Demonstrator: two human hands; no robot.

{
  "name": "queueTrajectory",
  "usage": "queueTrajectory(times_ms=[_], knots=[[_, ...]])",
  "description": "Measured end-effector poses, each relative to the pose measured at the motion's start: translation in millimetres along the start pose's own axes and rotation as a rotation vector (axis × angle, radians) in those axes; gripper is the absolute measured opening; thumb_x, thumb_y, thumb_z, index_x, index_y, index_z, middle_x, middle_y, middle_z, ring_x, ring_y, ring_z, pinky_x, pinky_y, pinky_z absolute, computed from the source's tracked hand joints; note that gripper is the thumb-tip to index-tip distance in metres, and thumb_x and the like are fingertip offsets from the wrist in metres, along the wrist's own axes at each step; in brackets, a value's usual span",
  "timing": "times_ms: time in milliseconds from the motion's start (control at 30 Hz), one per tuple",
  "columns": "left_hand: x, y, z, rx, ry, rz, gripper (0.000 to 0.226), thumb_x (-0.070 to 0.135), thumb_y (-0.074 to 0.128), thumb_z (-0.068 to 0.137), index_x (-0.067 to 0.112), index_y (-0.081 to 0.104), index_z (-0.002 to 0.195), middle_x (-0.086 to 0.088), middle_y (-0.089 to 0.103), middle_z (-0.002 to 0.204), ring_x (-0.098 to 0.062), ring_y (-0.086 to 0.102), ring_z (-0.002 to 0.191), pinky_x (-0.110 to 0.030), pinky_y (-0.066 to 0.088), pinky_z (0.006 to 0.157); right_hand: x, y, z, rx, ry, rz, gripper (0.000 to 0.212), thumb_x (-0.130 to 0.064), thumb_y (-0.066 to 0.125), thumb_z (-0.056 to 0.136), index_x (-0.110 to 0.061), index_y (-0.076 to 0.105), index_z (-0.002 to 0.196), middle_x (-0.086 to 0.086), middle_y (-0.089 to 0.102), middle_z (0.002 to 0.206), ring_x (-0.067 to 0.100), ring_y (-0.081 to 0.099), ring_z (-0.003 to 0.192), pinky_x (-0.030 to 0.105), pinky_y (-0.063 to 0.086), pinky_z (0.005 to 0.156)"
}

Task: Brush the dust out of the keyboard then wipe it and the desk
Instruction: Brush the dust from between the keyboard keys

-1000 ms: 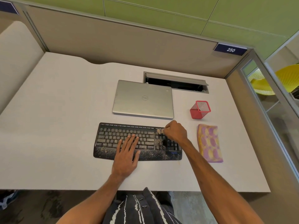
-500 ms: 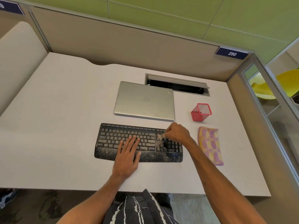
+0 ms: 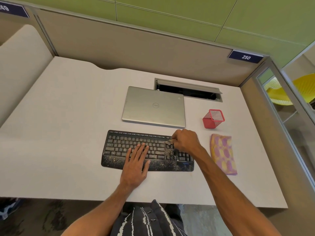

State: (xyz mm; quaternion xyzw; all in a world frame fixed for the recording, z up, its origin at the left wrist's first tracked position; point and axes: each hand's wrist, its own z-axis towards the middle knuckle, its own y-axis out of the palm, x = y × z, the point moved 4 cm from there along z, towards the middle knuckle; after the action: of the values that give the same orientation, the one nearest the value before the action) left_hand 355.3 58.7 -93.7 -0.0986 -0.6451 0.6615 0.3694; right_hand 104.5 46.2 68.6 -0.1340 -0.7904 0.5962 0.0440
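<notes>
Spanning a beige-walled cubicle (image 3: 136, 53), pale desk (image 3: 68, 133) under dusty keyboard (image 3: 119, 145), left hand (image 3: 136, 160) flat on it, right hand (image 3: 185, 140) gripping brush (image 3: 167, 142).

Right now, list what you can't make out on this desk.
Head view only:
- Brush: mostly hidden inside the right hand; only a pale tip shows.
- Keyboard: middle keys are covered by the left hand; key legends are too small and dusty to read.
- Cable slot: the interior is too dark to see into.
</notes>
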Motion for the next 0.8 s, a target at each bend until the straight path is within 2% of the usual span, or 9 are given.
queueTrajectory(times_ms=[100,233,300,367,433,500,633,700,800], knots=[[1.6,-0.5,0.0,0.001,-0.003,0.004,0.068,0.048,0.035,0.115,0.021,0.019,0.176,-0.001,0.013,0.184,-0.018,0.005,0.171,-0.059,0.011,0.137,3.7,-10.2,3.6,-0.023,0.036,0.016,0.028,-0.046,0.067,0.094,-0.023,0.08,0.103,-0.007,0.078,0.092,0.014,0.067,0.077,0.032,0.055,0.077],[0.6,-0.1,-0.5,-0.002,-0.005,0.01,0.069,0.049,0.034,0.115,0.021,0.019,0.176,-0.001,0.013,0.184,-0.018,0.005,0.171,-0.059,0.012,0.137,-1.1,-9.3,9.2,0.021,0.132,0.156,0.024,-0.037,0.071,0.093,-0.018,0.079,0.105,-0.005,0.076,0.082,0.011,0.066,0.069,0.03,0.057,0.072],[1.3,0.4,-1.0,-0.002,-0.003,0.009,0.069,0.049,0.034,0.115,0.022,0.017,0.176,-0.001,0.012,0.184,-0.018,0.004,0.171,-0.059,0.013,0.137,-4.3,-0.5,9.5,0.012,0.179,0.212,0.023,-0.038,0.073,0.093,-0.017,0.08,0.1,-0.004,0.076,0.081,0.013,0.068,0.069,0.031,0.058,0.072],[0.7,0.7,-0.4,0.002,-0.004,0.007,0.069,0.049,0.035,0.116,0.022,0.016,0.176,-0.001,0.012,0.184,-0.018,0.003,0.171,-0.059,0.013,0.137,-4.6,9.4,8.5,-0.032,0.208,0.23,0.025,-0.04,0.076,0.09,-0.016,0.079,0.086,-0.001,0.076,0.075,0.013,0.066,0.062,0.025,0.051,0.061],[0.4,1.4,-0.1,0.0,-0.006,0.008,0.069,0.049,0.035,0.116,0.022,0.016,0.176,-0.001,0.011,0.184,-0.017,0.003,0.171,-0.059,0.014,0.137,-2.8,13.0,7.3,-0.119,0.223,0.214,0.018,-0.029,0.072,0.088,-0.013,0.079,0.084,0.001,0.078,0.078,0.012,0.062,0.058,0.021,0.042,0.053],[0.6,1.9,-0.7,-0.004,-0.007,0.004,0.069,0.049,0.037,0.116,0.022,0.016,0.176,0.0,0.01,0.185,-0.017,0.002,0.171,-0.059,0.014,0.137,-0.7,9.1,7.2,-0.142,0.224,0.215,0.014,-0.024,0.07,0.086,-0.014,0.081,0.088,-0.001,0.078,0.081,0.01,0.06,0.058,0.021,0.04,0.053],[0.8,1.3,-0.7,0.006,-0.003,-0.007,0.069,0.048,0.037,0.115,0.022,0.017,0.176,-0.001,0.011,0.184,-0.018,0.004,0.171,-0.059,0.014,0.137,-1.6,-1.4,6.5,0.023,0.248,0.277,0.018,-0.03,0.071,0.089,-0.017,0.08,0.097,-0.005,0.073,0.078,0.012,0.063,0.065,0.025,0.047,0.063],[1.1,0.7,-0.8,0.003,-0.001,-0.006,0.069,0.049,0.036,0.115,0.022,0.016,0.176,-0.001,0.011,0.184,-0.018,0.003,0.171,-0.059,0.014,0.137,-5.0,3.9,4.6,0.005,0.238,0.254,0.019,-0.03,0.069,0.091,-0.016,0.08,0.099,-0.004,0.074,0.079,0.013,0.065,0.067,0.028,0.051,0.068],[0.9,0.9,-1.0,0.005,0.002,-0.001,0.07,0.049,0.036,0.116,0.021,0.016,0.176,-0.001,0.01,0.185,-0.018,0.003,0.171,-0.06,0.014,0.137,-6.2,12.9,1.7,-0.104,0.226,0.218,0.016,-0.024,0.07,0.088,-0.017,0.08,0.098,-0.005,0.074,0.079,0.01,0.064,0.066,0.025,0.048,0.062]])
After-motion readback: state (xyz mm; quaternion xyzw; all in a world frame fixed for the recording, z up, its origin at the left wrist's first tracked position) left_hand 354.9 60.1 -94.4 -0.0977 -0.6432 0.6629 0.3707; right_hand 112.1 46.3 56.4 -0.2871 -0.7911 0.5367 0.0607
